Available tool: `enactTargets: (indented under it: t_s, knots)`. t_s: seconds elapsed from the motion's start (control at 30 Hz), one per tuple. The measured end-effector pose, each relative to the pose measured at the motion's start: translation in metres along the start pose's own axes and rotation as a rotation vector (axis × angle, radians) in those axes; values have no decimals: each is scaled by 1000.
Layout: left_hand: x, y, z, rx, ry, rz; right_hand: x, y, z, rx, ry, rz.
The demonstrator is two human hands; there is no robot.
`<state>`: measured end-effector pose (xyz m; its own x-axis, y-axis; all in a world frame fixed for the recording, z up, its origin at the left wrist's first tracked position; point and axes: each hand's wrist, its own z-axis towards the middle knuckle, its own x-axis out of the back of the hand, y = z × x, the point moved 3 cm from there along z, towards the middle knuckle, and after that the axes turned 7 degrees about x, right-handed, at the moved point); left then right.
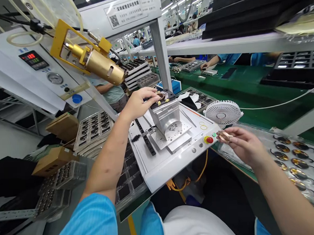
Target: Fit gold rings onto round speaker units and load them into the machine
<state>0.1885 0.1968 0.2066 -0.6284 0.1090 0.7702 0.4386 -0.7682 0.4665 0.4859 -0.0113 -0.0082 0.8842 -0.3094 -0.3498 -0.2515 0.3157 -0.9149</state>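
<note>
My left hand (pixel 141 101) reaches over the top of a metal fixture block (pixel 169 118), thumb and fingertips closed at the edge of a round copper-brown part (pixel 161 96) lying in the black holder there. Small yellow pads show on the holder beside my fingers. Held up at the right of the white machine base (pixel 159 170), my right hand (pixel 244 144) pinches a small copper-coloured round part (pixel 224 136) between thumb and fingers. The gold dispensing head (pixel 101 66) hangs tilted above and left of my left hand.
A white fan (pixel 222 112) stands behind my right hand. At right, a clear tray (pixel 268 134) carries several round parts with tails. Tweezers (pixel 188 118) lie on the base near a red stop button (pixel 208 139). Stacked trays (pixel 94 129) stand at left. Co-workers sit across the green bench.
</note>
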Motion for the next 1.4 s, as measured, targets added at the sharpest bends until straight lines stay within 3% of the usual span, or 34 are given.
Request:
enactTargets:
  t_s: [0.13, 0.27, 0.47, 0.6, 0.7, 0.87, 0.93, 1.03, 1.13, 1.17, 1.23, 1.33, 1.4]
  knots:
    - [1, -17, 7, 5, -113, -131, 32, 39, -32, -141, 88, -67]
    - [-1, -24, 15, -7, -175, -213, 35, 50, -47, -196, 75, -160]
    - [0, -6, 0, -110, -222, 3, 36, 51, -46, -248, 31, -215]
    - [-8, -7, -10, -152, -172, 120, 40, 63, -38, -277, -34, -341]
    - [-14, -12, -10, -182, -151, 189, 36, 74, -27, -270, -121, -586]
    - [-7, -9, -9, -234, -229, 262, 16, 81, -15, -214, -235, -1141]
    - [-4, -7, -17, -204, -200, 242, 9, 81, -16, -202, -260, -1283]
    - [-11, -2, -50, -188, 54, 119, 3, 81, -19, -191, -287, -1382]
    - [-45, 6, -104, -263, 378, -156, -1, 79, -19, -187, -292, -1398]
    - [-64, 9, -124, -241, 395, -270, -1, 78, -17, -188, -291, -1400]
    - [-112, 14, -160, -84, 262, -466, 0, 72, -16, -207, -289, -1384]
    - [-185, 20, -211, 406, -15, -712, 2, 62, -26, -204, -289, -1271]
    - [-219, 27, -240, 639, -111, -919, -4, 57, -46, -124, -334, -1037]
